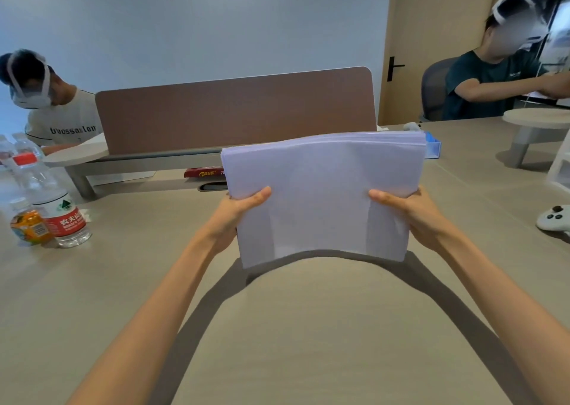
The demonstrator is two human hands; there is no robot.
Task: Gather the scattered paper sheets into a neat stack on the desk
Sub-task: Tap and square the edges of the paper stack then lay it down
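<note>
I have the paper stack standing on edge over the middle of the worktop, its face turned toward me. I read that as a squaring-up hold, since sheets tapped on their lower edge line up better than sheets lying flat. The left hand grips the left side and the right hand the right, each thumb across the front, fingers hidden behind. The lower edge bows upward between its corners; I cannot tell whether those corners touch the worktop. The top edges look slightly fanned, so I judge the stack not yet neat. The bottles stand well apart at the left.
</note>
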